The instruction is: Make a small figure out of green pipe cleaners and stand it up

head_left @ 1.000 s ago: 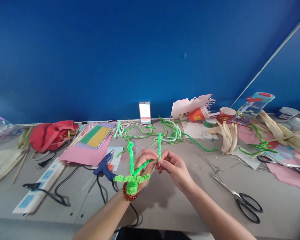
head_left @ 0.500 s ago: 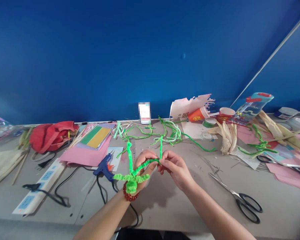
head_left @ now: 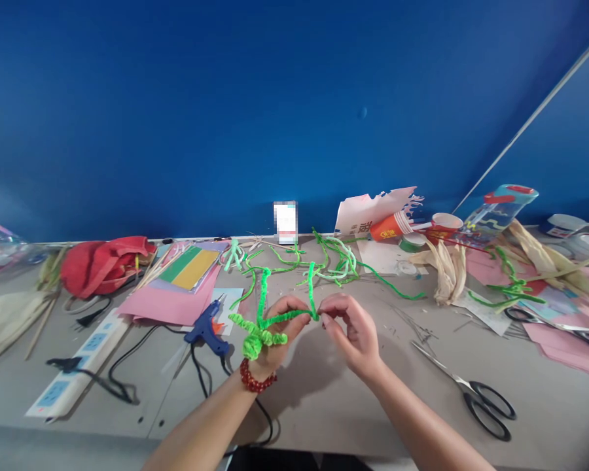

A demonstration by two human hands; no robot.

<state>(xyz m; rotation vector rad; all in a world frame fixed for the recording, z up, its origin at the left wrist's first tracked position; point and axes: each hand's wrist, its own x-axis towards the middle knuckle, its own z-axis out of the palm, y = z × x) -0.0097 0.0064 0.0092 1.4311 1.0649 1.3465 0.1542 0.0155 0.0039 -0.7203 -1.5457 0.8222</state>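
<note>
Containers, largest first: a red fabric bag (head_left: 105, 267), slumped and closed over whatever it holds, at the back left; a clear plastic box (head_left: 495, 212) with a red lid, lying tilted at the back right, a yellow-green squiggle inside; an orange paper cup (head_left: 391, 226) on its side and a red paper cup (head_left: 446, 222) nearby, contents hidden. Hands: the left hand (head_left: 279, 333) curled, holding a green pipe-cleaner figure (head_left: 259, 333) against its fingers, the knotted end by the thumb side; the right hand (head_left: 353, 333) half-open — fingertips just beside the figure's bend, gripping nothing. Smallest: a red bead bracelet (head_left: 258, 378) on the left wrist.
</note>
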